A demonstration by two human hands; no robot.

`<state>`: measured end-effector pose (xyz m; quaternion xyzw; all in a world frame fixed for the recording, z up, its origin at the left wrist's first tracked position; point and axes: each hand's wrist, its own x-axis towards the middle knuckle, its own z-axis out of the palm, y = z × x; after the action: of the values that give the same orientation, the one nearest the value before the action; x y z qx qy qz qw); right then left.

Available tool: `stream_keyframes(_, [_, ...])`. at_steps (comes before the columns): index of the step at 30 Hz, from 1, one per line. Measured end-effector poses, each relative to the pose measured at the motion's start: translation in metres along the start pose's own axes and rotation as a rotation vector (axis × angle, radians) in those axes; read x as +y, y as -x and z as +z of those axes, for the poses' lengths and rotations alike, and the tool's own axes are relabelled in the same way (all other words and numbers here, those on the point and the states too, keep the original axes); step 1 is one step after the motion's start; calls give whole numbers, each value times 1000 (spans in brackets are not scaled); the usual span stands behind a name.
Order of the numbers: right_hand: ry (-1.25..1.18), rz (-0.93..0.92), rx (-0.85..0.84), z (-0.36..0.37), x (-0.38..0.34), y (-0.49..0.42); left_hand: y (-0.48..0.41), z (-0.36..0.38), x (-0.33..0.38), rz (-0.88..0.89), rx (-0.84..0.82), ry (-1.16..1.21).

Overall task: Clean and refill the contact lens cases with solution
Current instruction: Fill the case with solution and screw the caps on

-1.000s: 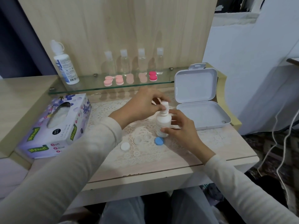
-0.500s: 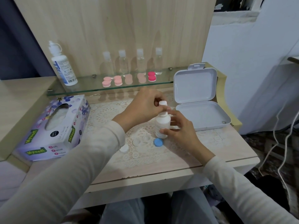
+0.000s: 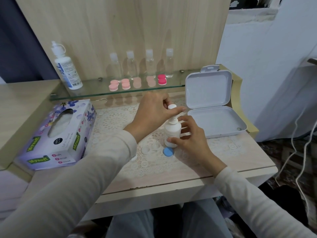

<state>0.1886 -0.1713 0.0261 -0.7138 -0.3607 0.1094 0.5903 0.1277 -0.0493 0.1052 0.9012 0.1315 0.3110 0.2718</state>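
Note:
A small white solution bottle (image 3: pixel 172 133) stands upright on the lace mat. My right hand (image 3: pixel 190 143) grips its body from the right. My left hand (image 3: pixel 152 114) pinches the bottle's white cap (image 3: pixel 172 106), held just above the nozzle. In front of the bottle lies an open clear lens case (image 3: pixel 151 148) with a blue cap (image 3: pixel 168 151) beside it; a white cap (image 3: pixel 134 158) peeks out by my left sleeve.
An open white box (image 3: pixel 214 121) lies to the right. A tissue box (image 3: pixel 54 134) sits at the left. The glass shelf (image 3: pixel 96 92) holds a large solution bottle (image 3: pixel 66 67), several small clear bottles (image 3: pixel 130 64) and several pink lens cases (image 3: pixel 126 84).
My left hand has lifted the white cap up off the bottle's nozzle. My right hand keeps hold of the bottle in the same spot.

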Motion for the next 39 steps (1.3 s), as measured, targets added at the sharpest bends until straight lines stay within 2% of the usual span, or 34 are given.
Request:
stream_keyframes(4, [-12,16,4,0,-1,1,-2,-8,1,-8,54,84])
stream_keyframes(8, [-66,55,-9,2,1,3,13,-21,-13,-95,104,151])
stream_keyframes(12, [-153,123,-10,4,9,4,51,-28,-55,-273,47,55])
stream_keyframes(17, [-134,86,-41,4,9,2,94,-30,-101,-441,43,19])
stream_keyframes(19, [-43,45,-67,0,4,0,99,-31,-107,-415,63,-53])
stream_keyframes(22, [149,-32,-72,-7,-3,-5,102,-26,-101,-234,98,-206])
stream_keyframes(26, [428,-135,-121,-16,-13,-9,108,-9,-83,-73,-36,-190])
stream_keyframes(29, [623,-256,-194,-20,-17,-12,107,2,-83,-88,-105,-204])
stream_keyframes(39, [1002,-619,-363,-9,-19,-23,113,6,-88,-144,-73,-39])
